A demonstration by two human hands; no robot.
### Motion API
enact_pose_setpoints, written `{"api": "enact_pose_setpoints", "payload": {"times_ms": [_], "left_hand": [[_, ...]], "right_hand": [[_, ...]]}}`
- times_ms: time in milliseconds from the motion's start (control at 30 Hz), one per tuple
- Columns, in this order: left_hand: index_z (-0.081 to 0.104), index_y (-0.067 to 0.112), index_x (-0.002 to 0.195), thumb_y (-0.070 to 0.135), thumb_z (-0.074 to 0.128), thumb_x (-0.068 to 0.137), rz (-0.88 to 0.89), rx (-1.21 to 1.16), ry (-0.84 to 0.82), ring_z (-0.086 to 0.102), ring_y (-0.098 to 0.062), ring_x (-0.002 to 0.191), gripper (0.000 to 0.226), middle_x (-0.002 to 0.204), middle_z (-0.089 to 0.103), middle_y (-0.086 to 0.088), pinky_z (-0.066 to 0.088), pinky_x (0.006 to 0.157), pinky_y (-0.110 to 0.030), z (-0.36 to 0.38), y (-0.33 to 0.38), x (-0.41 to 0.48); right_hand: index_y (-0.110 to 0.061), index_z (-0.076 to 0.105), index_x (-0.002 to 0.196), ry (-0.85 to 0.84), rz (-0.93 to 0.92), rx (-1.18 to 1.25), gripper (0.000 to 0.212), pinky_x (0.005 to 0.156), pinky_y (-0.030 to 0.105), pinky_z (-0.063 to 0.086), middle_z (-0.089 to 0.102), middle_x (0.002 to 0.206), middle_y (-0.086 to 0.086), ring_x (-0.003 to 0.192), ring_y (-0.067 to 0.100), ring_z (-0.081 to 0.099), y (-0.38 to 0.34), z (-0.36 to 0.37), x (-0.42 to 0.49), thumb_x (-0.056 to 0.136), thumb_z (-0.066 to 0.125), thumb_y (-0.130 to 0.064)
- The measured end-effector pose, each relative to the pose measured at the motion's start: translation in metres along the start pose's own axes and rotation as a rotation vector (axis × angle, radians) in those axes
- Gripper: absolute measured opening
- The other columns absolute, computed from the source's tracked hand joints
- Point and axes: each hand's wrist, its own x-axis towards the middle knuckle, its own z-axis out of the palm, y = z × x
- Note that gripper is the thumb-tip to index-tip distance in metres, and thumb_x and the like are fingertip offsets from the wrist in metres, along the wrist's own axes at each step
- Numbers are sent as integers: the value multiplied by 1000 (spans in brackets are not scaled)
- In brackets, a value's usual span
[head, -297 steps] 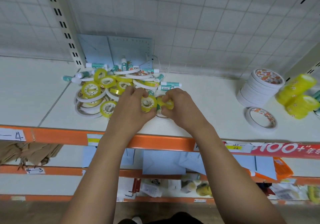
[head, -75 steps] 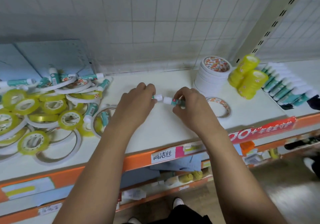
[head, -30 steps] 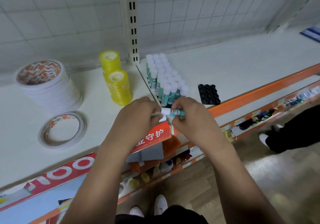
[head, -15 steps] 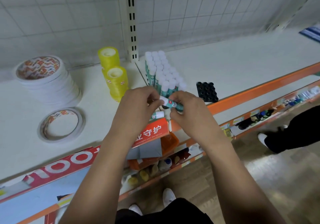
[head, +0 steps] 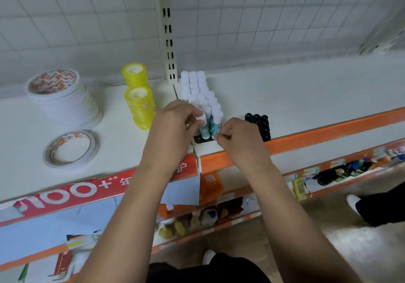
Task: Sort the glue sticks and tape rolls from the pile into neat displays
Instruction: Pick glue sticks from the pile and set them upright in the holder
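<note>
Glue stick: teal-bodied, white-capped glue stick, upright at the front edge of the standing stick block.
Left hand: fingers pinch its cap.
Right hand: fingers curled beside neighbouring sticks; grip unclear.
Risk: a nudge could topple rows.

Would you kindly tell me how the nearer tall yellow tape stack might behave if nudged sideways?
The nearer yellow tape stack is tall and narrow, so it would probably tip rather than slide. Being cylindrical, it might then roll along the white shelf.

White wire-grid back panel above orange-edged white shelf; brown floor below.
</note>
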Motion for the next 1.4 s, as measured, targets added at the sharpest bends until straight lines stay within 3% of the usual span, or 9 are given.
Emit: {"api": "enact_pose_setpoints", "payload": {"times_ms": [133,433,600,800,933,1100,1167,1267,1400], "left_hand": [[73,7,91,6,73,82,21,58,15,63,-18,78,9,91,64,-5,52,75,-39,6,2,0],[74,3,84,4,74,81,14,127,82,60,-14,76,3,93,64,-5,51,72,-33,21,7,-2],[73,1,82,5,72,82,-34,149,111,62,-19,76,4,91,63,-7,52,71,-38,32,13,0],[67,2,76,3,75,78,-117,110,147,63,-21,75,8,86,63,-7,53,72,-42,34,11,-5],[63,9,74,8,74,79,-204,182,68,60,-19,71,12,78,63,-2,50,68,-43,31,3,-15],[67,28,79,21,74,79,-256,352,29,60,-18,79,11,86,64,8,45,62,-32,5,-13,-33],[70,32,85,23,73,82,-304,402,-39,59,-18,87,10,96,66,10,39,64,-29,-7,-20,-35],[72,35,94,27,70,86,-355,405,-171,59,-18,99,12,108,66,11,43,72,-31,-15,-26,-34],[72,38,98,31,69,86,-399,341,-294,59,-18,95,14,106,66,6,45,74,-32,-19,-28,-31]], "right_hand": [[-3,62,87,-16,-27,17,19,75,44,53,67,84,9,81,23,63,3,2,6,88,70,-20],[-6,55,82,-73,-93,58,17,71,44,52,63,77,7,73,24,60,8,2,16,84,69,-16],[-8,54,83,-82,-95,92,18,69,41,51,61,75,4,70,21,58,11,2,17,82,71,-15],[-6,62,91,-104,-141,61,11,75,42,53,65,86,6,80,21,62,17,-2,13,87,67,-14],[-8,68,94,-115,-162,79,13,75,37,55,68,85,1,78,16,64,14,-12,4,87,69,-19],[-16,70,92,-159,-183,86,5,64,13,47,61,79,-12,75,5,62,2,-11,-4,89,68,-19],[-17,71,93,-181,-182,79,6,65,14,47,66,83,-8,77,6,63,-4,-6,-7,90,66,-18],[-15,73,95,-188,-201,60,10,74,25,54,71,90,-2,81,11,65,-12,0,-10,91,64,-15],[-13,74,98,-175,-181,43,12,80,35,56,73,95,3,87,17,67,-20,7,-14,91,64,-16]]}}
